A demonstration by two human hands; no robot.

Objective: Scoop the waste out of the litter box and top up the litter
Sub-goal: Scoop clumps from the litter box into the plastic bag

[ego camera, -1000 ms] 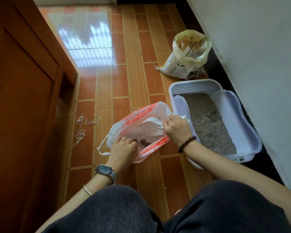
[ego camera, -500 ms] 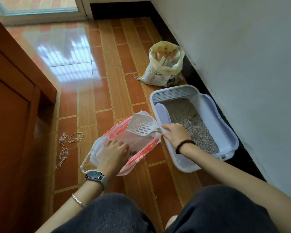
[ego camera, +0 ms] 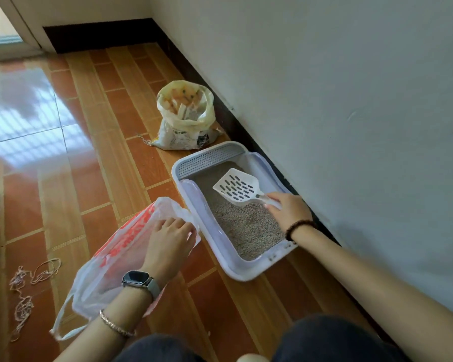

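A pale lavender litter box (ego camera: 221, 241) lies on the floor by the wall, filled with grey litter (ego camera: 243, 223). My right hand (ego camera: 288, 210) grips the handle of a white slotted scoop (ego camera: 237, 188), whose empty blade hovers over the litter. Left of the box lies a white and red plastic bag (ego camera: 120, 249). My left hand (ego camera: 169, 237) holds its edge next to the box rim. An open sack of litter (ego camera: 186, 118) stands beyond the box.
A white wall with a dark baseboard (ego camera: 246, 131) runs along the right. Tangled string (ego camera: 24, 293) lies on the tiled floor at the left. My knees fill the bottom edge. A wooden cabinet edge shows at far left.
My right hand has lifted the scoop out of the plastic bag and carried it right, over the litter box. My left hand stays on the bag. The camera has swung right.
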